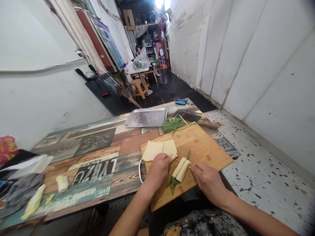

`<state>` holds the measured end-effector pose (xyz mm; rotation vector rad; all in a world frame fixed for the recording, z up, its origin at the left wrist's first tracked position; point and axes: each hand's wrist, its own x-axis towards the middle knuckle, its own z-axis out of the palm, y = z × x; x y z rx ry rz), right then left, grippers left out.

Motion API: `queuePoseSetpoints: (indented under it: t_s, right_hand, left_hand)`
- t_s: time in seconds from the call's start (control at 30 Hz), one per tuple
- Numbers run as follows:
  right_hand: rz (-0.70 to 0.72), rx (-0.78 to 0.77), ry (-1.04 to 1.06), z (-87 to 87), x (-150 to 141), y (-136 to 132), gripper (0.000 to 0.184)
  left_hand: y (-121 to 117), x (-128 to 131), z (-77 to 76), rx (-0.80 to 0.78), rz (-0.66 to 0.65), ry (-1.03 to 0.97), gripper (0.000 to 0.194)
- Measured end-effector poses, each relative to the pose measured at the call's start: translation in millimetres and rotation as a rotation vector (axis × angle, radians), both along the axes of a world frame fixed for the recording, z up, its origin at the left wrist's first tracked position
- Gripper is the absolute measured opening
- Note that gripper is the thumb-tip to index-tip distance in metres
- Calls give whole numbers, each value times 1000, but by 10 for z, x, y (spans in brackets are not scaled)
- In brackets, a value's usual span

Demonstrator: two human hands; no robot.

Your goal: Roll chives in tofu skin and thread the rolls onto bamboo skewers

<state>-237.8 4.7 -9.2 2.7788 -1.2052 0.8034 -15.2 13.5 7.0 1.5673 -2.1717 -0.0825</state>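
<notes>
Two pale rolled sheets with green stalks sticking out (pixel 181 169) lie side by side on a wooden cutting board (pixel 209 154). My left hand (pixel 158 169) rests curled just left of the rolls, its fingers bent on the edge of a flat pale square sheet (pixel 159 149). My right hand (pixel 208 178) sits right of the rolls, fingers pinched on a thin skewer tip touching the nearer roll. A second bamboo skewer (pixel 192 130) lies across the board's far side beside a pile of green chives (pixel 173 124).
A metal tray (pixel 146 117) sits beyond the board. A cleaver (pixel 197 118) lies at the far right, a blue object (pixel 181 102) behind it. Pale scraps (pixel 62 183), cloth and bags crowd the table's left end. A person sits far back by a stool.
</notes>
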Motion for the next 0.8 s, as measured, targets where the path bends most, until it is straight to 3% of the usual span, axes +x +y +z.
queuePoseSetpoints:
  t_s: [0.53,0.8]
  right_hand:
    - [-9,27,-29,-51,162,-52,21]
    - [25,1,-54,-104,265,-119,20]
  left_hand:
    - [58,-14,-104,-54,11,-79,30]
    - [72,-9,-62,-27,-14,-58,28]
